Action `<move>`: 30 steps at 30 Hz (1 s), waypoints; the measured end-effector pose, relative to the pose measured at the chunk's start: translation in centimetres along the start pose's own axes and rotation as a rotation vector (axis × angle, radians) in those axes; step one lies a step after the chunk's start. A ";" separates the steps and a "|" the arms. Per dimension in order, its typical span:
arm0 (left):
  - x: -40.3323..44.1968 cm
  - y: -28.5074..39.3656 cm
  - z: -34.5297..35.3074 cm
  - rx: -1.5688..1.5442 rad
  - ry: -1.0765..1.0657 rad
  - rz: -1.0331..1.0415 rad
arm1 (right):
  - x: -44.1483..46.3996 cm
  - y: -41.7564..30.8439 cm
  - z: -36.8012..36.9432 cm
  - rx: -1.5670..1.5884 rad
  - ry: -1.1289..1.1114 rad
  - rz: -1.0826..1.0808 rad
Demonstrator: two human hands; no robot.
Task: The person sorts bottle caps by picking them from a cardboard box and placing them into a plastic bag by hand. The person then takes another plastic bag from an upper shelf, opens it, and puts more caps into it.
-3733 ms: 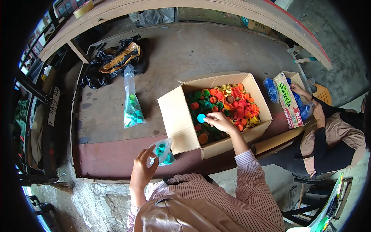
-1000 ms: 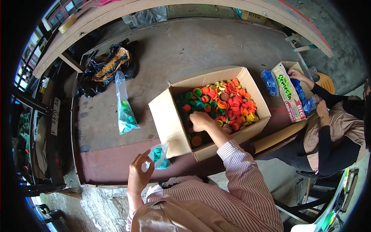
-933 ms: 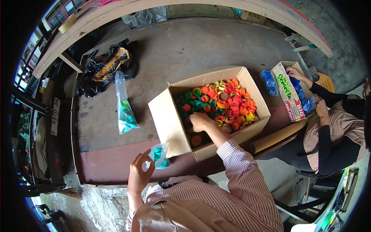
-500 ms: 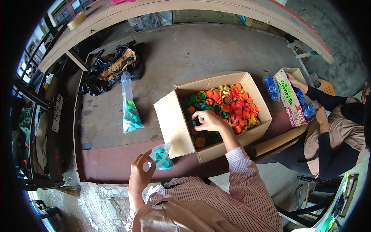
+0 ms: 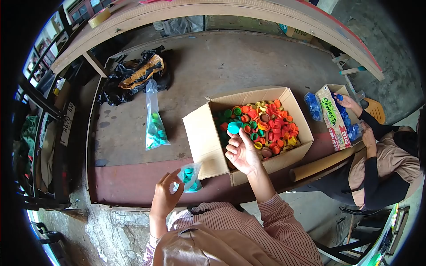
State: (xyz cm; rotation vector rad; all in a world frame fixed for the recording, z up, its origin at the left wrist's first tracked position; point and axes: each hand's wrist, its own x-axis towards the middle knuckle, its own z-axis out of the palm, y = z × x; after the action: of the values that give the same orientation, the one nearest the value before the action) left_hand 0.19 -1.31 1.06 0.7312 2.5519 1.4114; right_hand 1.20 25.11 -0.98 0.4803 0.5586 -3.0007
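Observation:
Between the fingertips of my right hand [image 5: 243, 153] is a turquoise cap [image 5: 233, 128], held palm up over the near left part of an open cardboard box [image 5: 248, 177]. Red, orange, yellow and green caps [image 5: 276, 126] fill the box, with the green ones on its left side. My left hand [image 5: 165, 195] pinches the rim of a small clear bag [image 5: 192, 181] that has turquoise caps inside and rests at the table's near edge. A longer clear bag [image 5: 156, 128] of green and turquoise caps lies farther back on the left.
Black plastic with brown tape [image 5: 137, 75] lies at the back left of the table [image 5: 199, 62]. On the right, a co-worker [image 5: 377, 173] handles blue caps at a printed carton [image 5: 330, 117], beside a bag of blue caps [image 5: 313, 106]. A wooden beam [image 5: 213, 9] spans the far side.
My right hand has come up out of the box and turned palm up, with a turquoise cap now in its fingers. My left hand keeps its hold on the small bag. The co-worker's hand has lifted a blue cap.

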 end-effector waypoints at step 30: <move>0.3 -0.2 -0.2 0.007 -0.005 -0.025 | 7.3 -5.8 -3.6 -1.997 0.178 -0.714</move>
State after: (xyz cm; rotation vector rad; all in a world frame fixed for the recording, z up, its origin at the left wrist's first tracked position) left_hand -0.28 -1.41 1.02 0.7005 2.5540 1.3920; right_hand -5.28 31.86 -4.46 0.2521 3.2635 -1.1184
